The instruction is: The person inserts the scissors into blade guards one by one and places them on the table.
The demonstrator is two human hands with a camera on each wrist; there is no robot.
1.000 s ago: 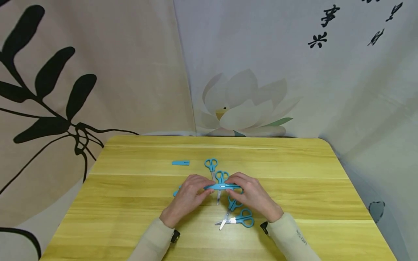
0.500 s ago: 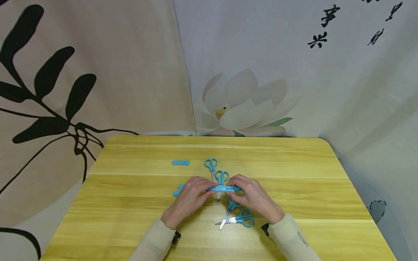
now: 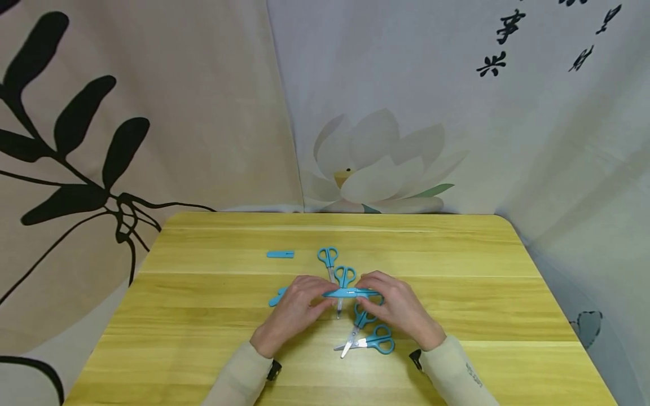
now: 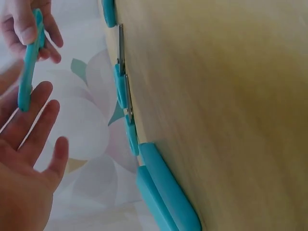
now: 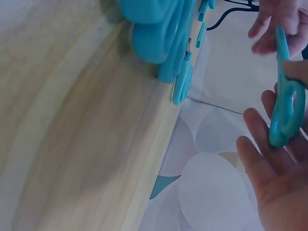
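A pair of blue scissors (image 3: 350, 292), its blades inside a blue cover, is held level above the table between both hands. My left hand (image 3: 299, 307) pinches the covered tip between thumb and fingers. At the handle end, my right hand (image 3: 398, 307) grips the scissors, its lower fingers stretched out in the right wrist view. Beneath lie several uncovered scissors with blue handles: one (image 3: 328, 256) at the back, one (image 3: 345, 275) just behind the held pair, and crossed ones (image 3: 380, 339) nearer the front. Hands and held scissors partly hide some of them.
A loose blue blade cover (image 3: 280, 254) lies at the back left on the wooden table (image 3: 203, 316). More blue covers (image 3: 277, 296) lie beside my left hand, side by side in the left wrist view. A printed curtain (image 3: 376, 84) hangs behind the table.
Both hands have shifted slightly right and a little toward the front, with the scissors between them. The scissors and covers on the table have not moved.
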